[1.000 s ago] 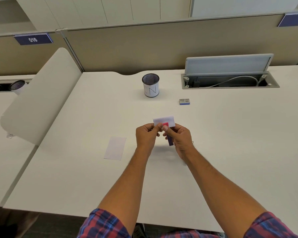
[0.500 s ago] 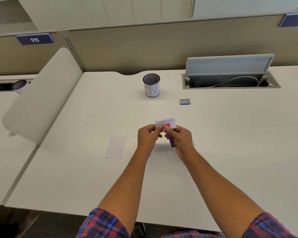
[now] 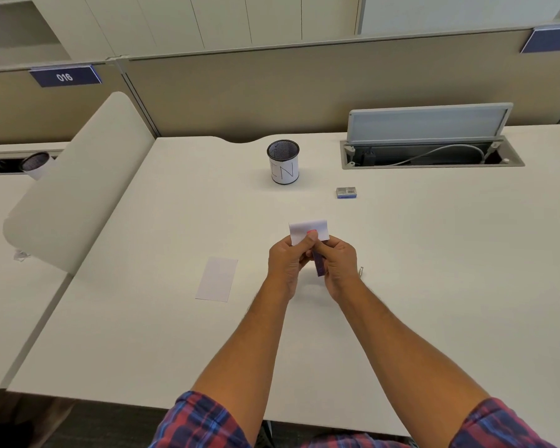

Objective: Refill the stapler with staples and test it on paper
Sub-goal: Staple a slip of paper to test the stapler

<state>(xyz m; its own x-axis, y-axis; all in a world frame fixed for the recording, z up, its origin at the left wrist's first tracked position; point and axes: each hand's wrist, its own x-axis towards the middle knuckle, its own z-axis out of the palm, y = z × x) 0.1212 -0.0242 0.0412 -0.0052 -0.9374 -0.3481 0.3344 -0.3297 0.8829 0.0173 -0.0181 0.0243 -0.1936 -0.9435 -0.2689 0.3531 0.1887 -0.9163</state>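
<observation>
small purple stapler [image 3: 319, 266] upright, clamped on folded white paper [image 3: 307, 230]

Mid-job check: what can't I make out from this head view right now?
- Stapler: mostly hidden by both hands; open or closed unclear.
- Held paper: lower part behind the left hand and right hand; stapled or not unclear.
- Staple box: label too small to read.

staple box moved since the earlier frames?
No. The staple box sits at the same spot on the desk, right of the pen cup and before the cable tray.
</observation>
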